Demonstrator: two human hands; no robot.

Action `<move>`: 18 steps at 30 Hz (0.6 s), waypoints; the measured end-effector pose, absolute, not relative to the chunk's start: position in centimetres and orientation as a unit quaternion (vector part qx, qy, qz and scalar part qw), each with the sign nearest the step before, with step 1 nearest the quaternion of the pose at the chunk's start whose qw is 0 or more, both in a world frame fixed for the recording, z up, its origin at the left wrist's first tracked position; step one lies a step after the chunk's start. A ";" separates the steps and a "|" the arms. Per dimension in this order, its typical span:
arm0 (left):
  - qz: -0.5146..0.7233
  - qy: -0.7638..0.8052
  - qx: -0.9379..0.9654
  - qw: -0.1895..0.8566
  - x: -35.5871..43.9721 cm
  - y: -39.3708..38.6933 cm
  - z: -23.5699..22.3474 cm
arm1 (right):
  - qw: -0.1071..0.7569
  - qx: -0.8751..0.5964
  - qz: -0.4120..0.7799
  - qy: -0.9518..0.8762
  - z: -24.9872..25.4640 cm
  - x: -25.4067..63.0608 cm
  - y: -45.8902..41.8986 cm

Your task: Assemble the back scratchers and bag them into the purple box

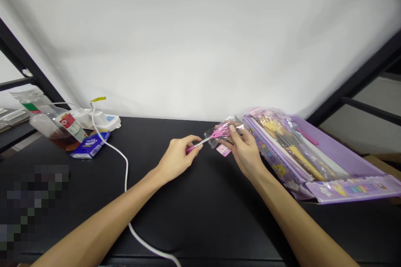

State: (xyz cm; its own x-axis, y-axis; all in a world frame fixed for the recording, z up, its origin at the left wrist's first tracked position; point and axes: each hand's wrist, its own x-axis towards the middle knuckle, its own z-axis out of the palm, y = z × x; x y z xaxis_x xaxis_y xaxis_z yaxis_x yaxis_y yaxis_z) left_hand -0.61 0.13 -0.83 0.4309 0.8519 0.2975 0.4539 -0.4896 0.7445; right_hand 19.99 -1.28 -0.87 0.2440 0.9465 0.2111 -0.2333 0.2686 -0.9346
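Observation:
Above the black desk, my left hand (181,154) pinches the dark pink end of a slim stick (206,140) with a silver shaft. Its wide pink head (221,132) lies inside a crinkled clear plastic bag (212,142), and the exact kind of item is unclear. My right hand (246,146) is closed on the bag around that head, its thumb on top. A small pink card (223,150) shows below the right fingers. Right of this hand stands an open purple box (332,142) holding several wrapped yellow and brown long items (297,154).
At the left, a clear bottle with brown liquid (64,139) leans near a blue packet (90,146). A white power strip (106,121) sits by the wall, and its white cable (127,171) runs across the desk (194,212). Black metal bars (351,79) flank both sides.

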 end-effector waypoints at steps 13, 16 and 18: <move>0.347 0.388 0.751 0.406 -1.3 0.7 -0.7 | 0.712 -0.391 0.438 -0.384 -0.4 20.2 -1.2; 0.346 0.378 0.749 0.420 -1.8 1.4 -0.8 | 0.749 -0.388 0.407 -0.350 -0.3 21.5 -0.8; 0.361 0.359 0.737 0.445 -1.9 1.7 -1.0 | 0.752 -0.384 0.410 -0.344 -0.3 21.7 -0.7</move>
